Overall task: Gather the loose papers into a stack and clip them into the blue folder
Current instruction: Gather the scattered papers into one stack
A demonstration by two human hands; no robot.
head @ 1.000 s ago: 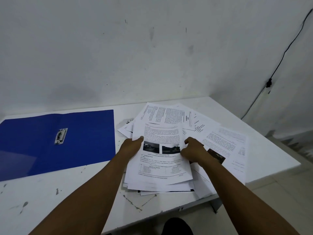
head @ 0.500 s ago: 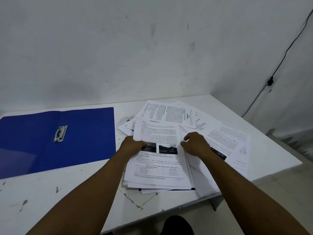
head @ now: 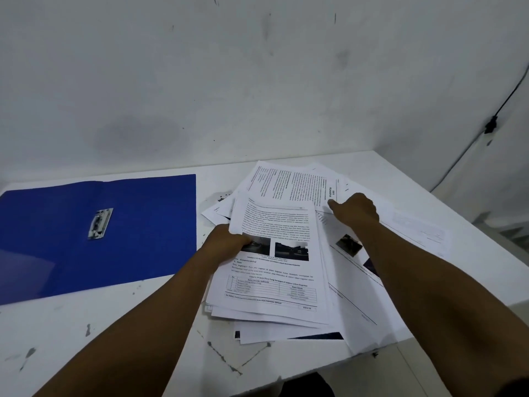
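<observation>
step: gathering, stack not squared yet
left hand (head: 229, 242): clamped on the left edge of the top sheet (head: 274, 253), thumb on top
right hand (head: 355, 210): fingers curled, tips on the rotated sheet (head: 294, 186); can't tell if it's pinching
key relation: rotated sheet lies at 12 o'clock from the top sheet, nearer the right hand
axes: top sheet long axis runs 12–6; rotated sheet runs roughly 9–3, text sideways, needs a quarter turn
loose papers (head: 415, 239): fanned out toward 3 o'clock, some overhang the surface (head: 143, 325) edge
blue folder (head: 148, 224): open flat at 9 o'clock of the pile, clip (head: 100, 223) long axis about 12–6
risk: overhanging sheets could slide off
</observation>
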